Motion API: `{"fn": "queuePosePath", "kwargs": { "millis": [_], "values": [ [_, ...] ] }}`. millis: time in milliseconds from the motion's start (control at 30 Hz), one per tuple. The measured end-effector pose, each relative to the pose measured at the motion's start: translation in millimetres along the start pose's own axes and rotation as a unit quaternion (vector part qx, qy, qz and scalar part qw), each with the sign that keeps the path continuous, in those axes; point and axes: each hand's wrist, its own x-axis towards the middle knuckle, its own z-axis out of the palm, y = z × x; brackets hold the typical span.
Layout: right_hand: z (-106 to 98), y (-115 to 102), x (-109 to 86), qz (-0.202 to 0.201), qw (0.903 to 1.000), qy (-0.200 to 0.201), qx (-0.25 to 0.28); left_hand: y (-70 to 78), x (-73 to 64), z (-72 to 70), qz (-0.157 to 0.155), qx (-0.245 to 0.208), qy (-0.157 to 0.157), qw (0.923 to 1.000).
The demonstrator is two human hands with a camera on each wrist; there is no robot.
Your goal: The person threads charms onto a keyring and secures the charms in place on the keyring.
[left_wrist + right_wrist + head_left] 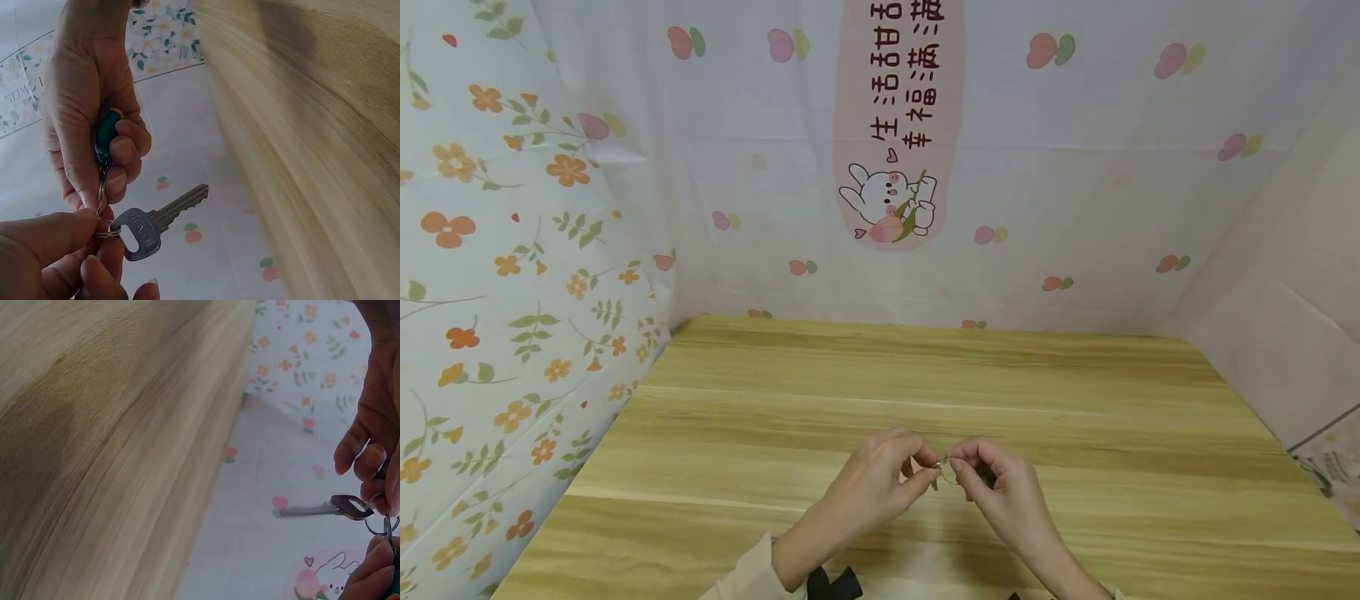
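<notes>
- Above the table (760, 358) hangs our key (152, 225), on a ring (107, 234).
- Our left hand (874, 479) pinches the ring; our right hand (1003, 493) curls round the charm (106, 132).
- Light, stiff, slippery, we judge: grip its head.

Above the table (925, 375), the key ring (107, 234) sits between the left hand (880, 475) and the right hand (1009, 492), with the key (150, 229) on it, the fob (106, 134) in the latter and a cloth (752, 183) behind the table
</notes>
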Motion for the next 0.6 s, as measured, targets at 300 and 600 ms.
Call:
{"fn": "queuePosePath", "kwargs": {
  "millis": [300, 600],
  "values": [
    [-0.1, 1.1, -1.3, 0.01, 1.0, 0.0, -0.001, -1.6, -0.5, 0.1, 0.021, -0.015, 0.014, 0.9996],
    [-2.3, 2.3, -1.4, 0.052, 0.9977, -0.019, 0.041, -3.3, -1.6, 2.8, 0.061, -0.015, 0.04, 0.9972]
  ]
}}
